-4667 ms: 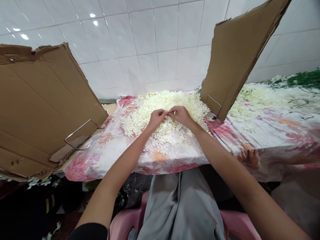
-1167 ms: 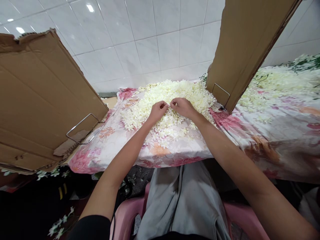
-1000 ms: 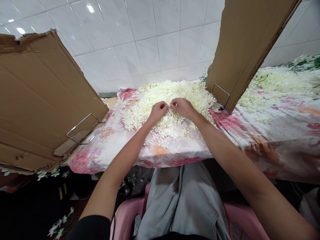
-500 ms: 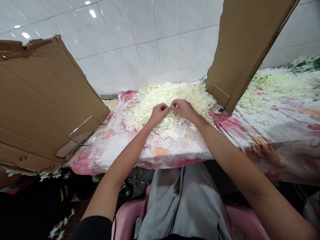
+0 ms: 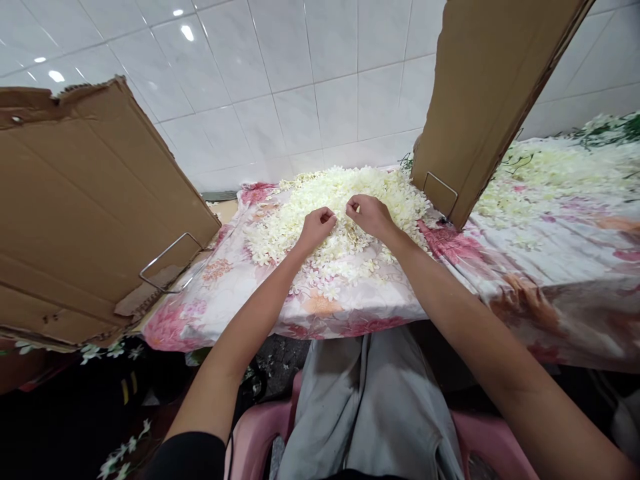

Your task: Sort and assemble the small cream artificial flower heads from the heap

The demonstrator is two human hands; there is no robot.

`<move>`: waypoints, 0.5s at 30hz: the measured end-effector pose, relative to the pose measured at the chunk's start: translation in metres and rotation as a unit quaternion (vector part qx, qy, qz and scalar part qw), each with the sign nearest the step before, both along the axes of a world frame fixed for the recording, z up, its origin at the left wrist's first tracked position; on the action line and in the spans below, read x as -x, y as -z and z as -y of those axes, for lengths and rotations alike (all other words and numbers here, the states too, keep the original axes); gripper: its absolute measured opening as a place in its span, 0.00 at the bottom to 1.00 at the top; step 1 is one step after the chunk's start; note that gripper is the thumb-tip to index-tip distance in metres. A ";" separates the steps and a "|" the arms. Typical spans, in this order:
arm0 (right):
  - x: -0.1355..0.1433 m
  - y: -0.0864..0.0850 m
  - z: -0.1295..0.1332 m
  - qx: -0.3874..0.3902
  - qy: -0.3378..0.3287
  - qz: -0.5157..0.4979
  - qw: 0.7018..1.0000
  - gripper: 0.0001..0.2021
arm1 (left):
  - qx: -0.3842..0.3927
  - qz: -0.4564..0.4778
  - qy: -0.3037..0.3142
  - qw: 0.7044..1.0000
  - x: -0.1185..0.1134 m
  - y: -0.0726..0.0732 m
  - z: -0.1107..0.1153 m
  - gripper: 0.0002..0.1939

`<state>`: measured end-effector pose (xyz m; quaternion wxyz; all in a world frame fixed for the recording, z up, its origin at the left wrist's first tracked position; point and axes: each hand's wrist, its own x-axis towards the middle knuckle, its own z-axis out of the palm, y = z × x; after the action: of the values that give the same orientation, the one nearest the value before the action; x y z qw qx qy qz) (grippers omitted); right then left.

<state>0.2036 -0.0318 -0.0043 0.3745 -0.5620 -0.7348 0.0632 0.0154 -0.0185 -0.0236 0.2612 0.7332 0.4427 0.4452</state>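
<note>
A: The bare left hand (image 5: 317, 228) and the bare right hand (image 5: 371, 215) have parted on my feed: half a second ago their fingertips met, and now a narrow gap separates them.

B: How is each grip from where you sit?

A: Thumb and fingers curl in toward each other on both hands. I can't tell whether the tips pinch anything — from my camera they're too small to judge.

B: And the flowers?

A: I have the broad heap of small, cream-white, petalled flowers (image 5: 345, 183) under and behind both hands, on a white cloth printed with pink and orange blooms (image 5: 220, 293).

B: Anything around it?

A: I see a torn brown cardboard panel (image 5: 90, 213) on the left, and a tall brown cardboard sheet (image 5: 480, 100) on the right — its foot just beside the heap.
</note>
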 end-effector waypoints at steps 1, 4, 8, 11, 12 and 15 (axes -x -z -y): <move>-0.001 -0.001 0.000 -0.004 0.009 -0.010 1.000 0.08 | 0.003 0.001 -0.001 1.000 0.000 0.000 0.000 0.05; -0.004 -0.003 0.001 -0.015 0.027 -0.039 0.999 0.09 | 0.010 0.003 -0.005 1.000 -0.001 0.001 -0.001 0.05; -0.004 -0.003 0.003 -0.019 0.025 -0.057 0.998 0.12 | 0.011 0.009 -0.005 1.000 -0.001 0.004 -0.003 0.05; -0.002 -0.002 0.004 -0.024 0.017 -0.051 0.998 0.15 | 0.009 0.008 -0.006 1.000 0.000 0.005 -0.004 0.06; -0.002 -0.002 0.004 -0.026 0.014 -0.048 0.998 0.17 | 0.007 0.005 -0.006 1.000 0.000 0.005 -0.005 0.06; -0.003 0.002 -0.001 -0.038 -0.006 -0.050 0.998 0.18 | 0.006 0.000 -0.001 1.000 0.001 0.006 -0.005 0.07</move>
<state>0.2063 -0.0307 -0.0067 0.4319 -0.5392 -0.7200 0.0654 0.0148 -0.0132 -0.0297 0.2649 0.7310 0.4460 0.4433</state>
